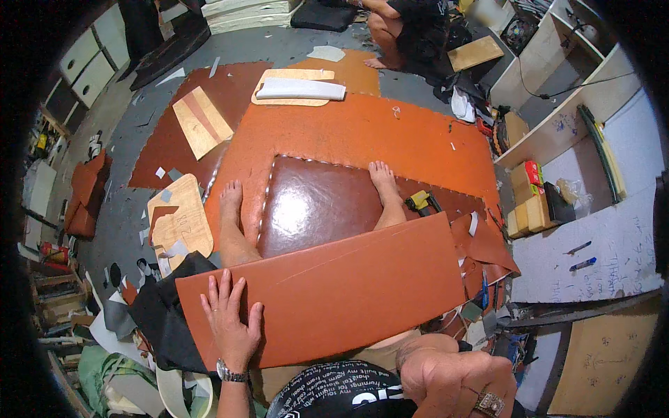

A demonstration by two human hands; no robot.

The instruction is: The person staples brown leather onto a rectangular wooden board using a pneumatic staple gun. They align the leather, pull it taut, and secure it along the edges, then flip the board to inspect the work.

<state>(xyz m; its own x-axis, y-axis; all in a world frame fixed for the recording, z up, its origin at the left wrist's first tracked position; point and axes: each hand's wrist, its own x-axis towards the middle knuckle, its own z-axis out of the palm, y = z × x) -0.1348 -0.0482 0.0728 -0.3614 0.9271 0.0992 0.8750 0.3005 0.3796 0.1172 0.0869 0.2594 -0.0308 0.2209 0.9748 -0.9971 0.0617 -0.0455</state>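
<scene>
I sit on the floor with a long orange-brown leatherette strip [334,289] lying across my legs. My left hand [228,319] rests flat on the strip's left end, fingers spread; a watch is on its wrist. My right hand [460,382] is curled into a fist near my body at the lower right, with a ring on one finger; nothing shows in it. Beyond the strip lies a glossy dark-brown upholstered panel [317,202] with a row of staples along its edge, and my bare feet [382,180] rest on it and beside it.
A large orange leatherette sheet [362,129] covers the floor ahead. A yellow staple gun [420,202] lies by my right foot. Wooden templates [182,216], white foam [301,89], black fabric [164,306] and scraps lie around. Another person's legs [383,35] are at the far end. Shelves stand on the right.
</scene>
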